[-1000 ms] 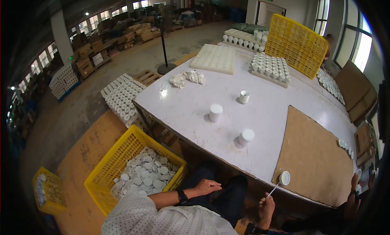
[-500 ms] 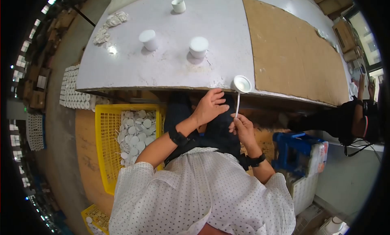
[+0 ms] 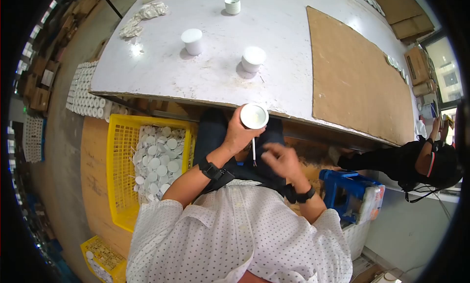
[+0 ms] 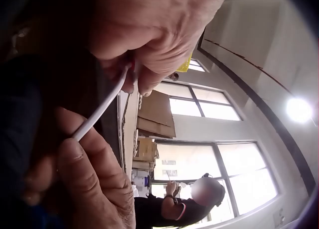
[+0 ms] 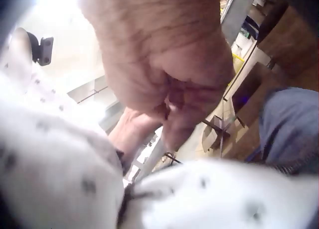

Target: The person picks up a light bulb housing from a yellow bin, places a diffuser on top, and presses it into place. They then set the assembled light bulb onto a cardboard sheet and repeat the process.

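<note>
In the head view a white round cup-shaped piece like a lamp (image 3: 254, 117), pale inside, faces up over the table's near edge. My left hand (image 3: 237, 135) grips it from the left and below, some fingers hidden under it. A thin white cable (image 3: 253, 148) hangs from it, with coloured wire at its end. My right hand (image 3: 285, 161), blurred, is just right of the cable with fingers loosely bent. In the left wrist view the cable (image 4: 102, 107) slants down and overlaps the right thumb tip (image 4: 74, 152). The right wrist view shows the right hand (image 5: 164, 74) without the cable.
The white table (image 3: 161, 77) carries three white cups (image 3: 253, 59), a crumpled cloth (image 3: 147, 16) and a cardboard sheet (image 3: 360, 77). A yellow basket (image 3: 120, 185) of white discs stands at left, a blue stool (image 3: 342, 190) at right. Another person (image 3: 421, 160) works at far right.
My left hand, empty before, now holds the lamp piece. My right hand held its cable and has let go, moving back slightly. The piece has shifted left, and the head view has tilted down.
</note>
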Action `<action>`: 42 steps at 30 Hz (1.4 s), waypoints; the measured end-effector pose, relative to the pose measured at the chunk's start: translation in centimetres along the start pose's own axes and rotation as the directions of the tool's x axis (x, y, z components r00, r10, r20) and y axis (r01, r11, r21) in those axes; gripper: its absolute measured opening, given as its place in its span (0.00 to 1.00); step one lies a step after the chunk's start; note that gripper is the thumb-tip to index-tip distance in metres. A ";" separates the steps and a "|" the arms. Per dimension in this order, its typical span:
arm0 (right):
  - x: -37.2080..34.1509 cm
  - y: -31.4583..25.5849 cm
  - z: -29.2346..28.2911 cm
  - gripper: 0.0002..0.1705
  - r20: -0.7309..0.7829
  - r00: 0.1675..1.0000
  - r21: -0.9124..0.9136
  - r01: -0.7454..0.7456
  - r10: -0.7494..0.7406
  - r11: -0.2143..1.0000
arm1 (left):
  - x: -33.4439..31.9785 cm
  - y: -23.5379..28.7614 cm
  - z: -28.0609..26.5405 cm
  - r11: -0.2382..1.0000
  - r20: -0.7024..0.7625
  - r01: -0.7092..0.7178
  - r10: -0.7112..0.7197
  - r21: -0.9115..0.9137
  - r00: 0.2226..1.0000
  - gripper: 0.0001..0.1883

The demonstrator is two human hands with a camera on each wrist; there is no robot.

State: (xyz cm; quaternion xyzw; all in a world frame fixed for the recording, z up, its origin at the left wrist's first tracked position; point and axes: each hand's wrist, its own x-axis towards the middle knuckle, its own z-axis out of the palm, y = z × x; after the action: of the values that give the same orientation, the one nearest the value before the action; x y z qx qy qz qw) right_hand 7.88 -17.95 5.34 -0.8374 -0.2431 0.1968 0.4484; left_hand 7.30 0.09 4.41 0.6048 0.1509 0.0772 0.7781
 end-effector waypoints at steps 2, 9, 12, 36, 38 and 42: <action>3.1 -0.1 -1.4 0.10 -0.137 0.987 0.226 -0.056 0.089 0.972 | 0.2 -1.4 -2.0 0.984 -0.069 -0.107 0.118 0.141 0.991 0.36; 17.7 -3.0 -3.7 0.22 -0.348 0.919 0.299 -0.078 0.185 0.951 | -1.4 2.9 -2.6 0.883 -0.095 -0.283 0.340 0.374 0.936 0.39; 21.1 -4.4 -3.5 0.23 -0.353 0.907 0.288 -0.128 0.229 0.949 | -1.7 3.1 -3.2 0.871 -0.099 -0.306 0.368 0.384 0.924 0.38; 19.8 -1.9 -4.2 0.10 -0.290 0.940 0.701 0.078 0.183 0.709 | -2.2 -0.1 -5.1 0.910 -0.127 -0.254 0.309 0.327 0.943 0.37; 18.7 -1.1 -4.2 0.07 -0.267 0.943 0.758 0.078 0.199 0.648 | -2.5 -0.2 -5.2 0.912 -0.134 -0.236 0.294 0.336 0.946 0.37; 16.5 -0.5 -3.1 0.08 -0.343 0.916 0.728 0.120 0.208 0.675 | -2.6 -0.6 -5.1 0.913 -0.102 -0.202 0.252 0.355 0.962 0.37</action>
State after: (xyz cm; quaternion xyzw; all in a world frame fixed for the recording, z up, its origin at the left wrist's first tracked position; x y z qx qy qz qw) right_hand 22.77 -10.09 5.57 -0.6130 -0.0257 0.1140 0.7814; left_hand 3.17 3.86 3.04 0.7366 0.1469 0.1837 0.6341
